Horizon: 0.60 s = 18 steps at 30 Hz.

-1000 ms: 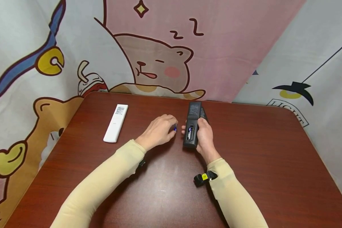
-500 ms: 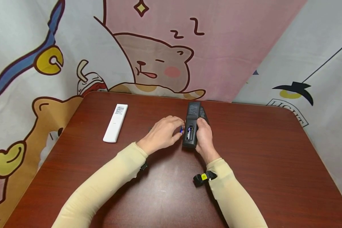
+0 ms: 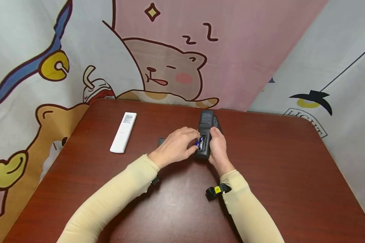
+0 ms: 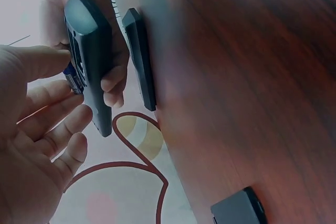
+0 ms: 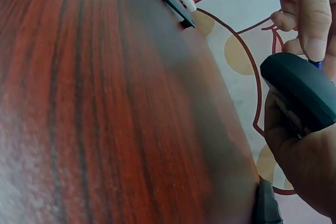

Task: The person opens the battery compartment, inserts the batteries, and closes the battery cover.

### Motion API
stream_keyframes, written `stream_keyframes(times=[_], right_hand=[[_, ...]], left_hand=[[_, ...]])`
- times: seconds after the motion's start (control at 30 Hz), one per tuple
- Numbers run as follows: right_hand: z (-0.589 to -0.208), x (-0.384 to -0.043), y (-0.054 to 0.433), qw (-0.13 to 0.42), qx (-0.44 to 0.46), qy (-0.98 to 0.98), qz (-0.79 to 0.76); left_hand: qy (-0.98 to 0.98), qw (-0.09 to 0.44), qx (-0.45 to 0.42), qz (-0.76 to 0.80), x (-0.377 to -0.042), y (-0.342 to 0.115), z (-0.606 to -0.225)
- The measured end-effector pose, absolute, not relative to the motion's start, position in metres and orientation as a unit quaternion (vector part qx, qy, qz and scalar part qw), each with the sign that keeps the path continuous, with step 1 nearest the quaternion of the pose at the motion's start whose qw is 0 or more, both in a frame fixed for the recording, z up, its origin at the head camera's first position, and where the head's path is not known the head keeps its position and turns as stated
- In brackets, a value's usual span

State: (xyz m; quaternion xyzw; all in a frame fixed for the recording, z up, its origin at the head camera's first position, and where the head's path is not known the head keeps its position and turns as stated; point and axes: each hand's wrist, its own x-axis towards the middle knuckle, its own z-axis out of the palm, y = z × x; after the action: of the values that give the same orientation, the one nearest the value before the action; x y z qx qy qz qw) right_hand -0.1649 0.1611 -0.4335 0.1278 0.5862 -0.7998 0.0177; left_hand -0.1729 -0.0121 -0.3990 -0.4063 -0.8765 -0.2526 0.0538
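My right hand (image 3: 218, 145) grips a black remote control (image 3: 205, 126), its back turned up and the battery compartment uncovered. Inside that compartment lies one battery (image 3: 202, 144). Between thumb and fingertips my left hand (image 3: 176, 145) pinches a blue battery (image 4: 73, 80), held right at the compartment's left side; the left wrist view has it tilted against the opening. Beside the left hand lies a small black battery cover (image 3: 161, 141), partly hidden by that hand in the head view.
A white remote control (image 3: 123, 132) lies at the table's left. Another black remote (image 4: 139, 59) lies on the table just beyond my right hand, mostly hidden in the head view. A patterned cloth (image 3: 231, 60) hangs behind the table's far edge.
My left hand has moved right with the blue battery, from beside the remote up to its compartment. The battery cover has come into sight behind it. The right hand stays in place.
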Motion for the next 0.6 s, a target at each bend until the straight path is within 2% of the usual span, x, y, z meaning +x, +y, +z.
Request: stream_keyframes(times=[0.6], right_hand=[[-0.4334, -0.1659, 0.1586, 0.027, 0.119, 0.588, -0.8]], left_hand=[[-0.862, 0.053, -0.436, -0.255, -0.1702, -0.008, -0.3989]])
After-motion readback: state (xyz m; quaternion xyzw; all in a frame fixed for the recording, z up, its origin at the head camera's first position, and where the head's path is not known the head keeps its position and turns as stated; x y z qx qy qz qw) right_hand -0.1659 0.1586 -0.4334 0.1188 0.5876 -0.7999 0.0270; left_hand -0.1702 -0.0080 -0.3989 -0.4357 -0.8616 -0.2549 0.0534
